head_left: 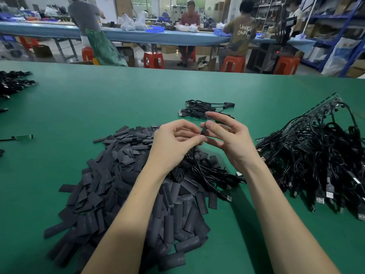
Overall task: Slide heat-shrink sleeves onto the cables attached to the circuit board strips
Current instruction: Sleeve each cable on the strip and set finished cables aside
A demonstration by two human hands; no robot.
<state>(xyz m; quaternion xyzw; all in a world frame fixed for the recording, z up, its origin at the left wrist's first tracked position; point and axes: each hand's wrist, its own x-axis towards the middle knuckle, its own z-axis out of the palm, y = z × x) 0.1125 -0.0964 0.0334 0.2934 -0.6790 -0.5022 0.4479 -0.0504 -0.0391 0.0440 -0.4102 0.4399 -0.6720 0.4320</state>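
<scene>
Sleeves (122,186) lie heaped on the green table (98,99), under the forearms. Above the heap, the left hand (173,139) has its fingers curled, pinching the lower end of one sleeve (203,132). The right hand (227,135) pinches that sleeve's upper part between thumb and forefinger, its other fingers loosely spread. A cable (205,171) hangs below. Farther right lies a bundle of cables (320,153) on board strips (325,104).
</scene>
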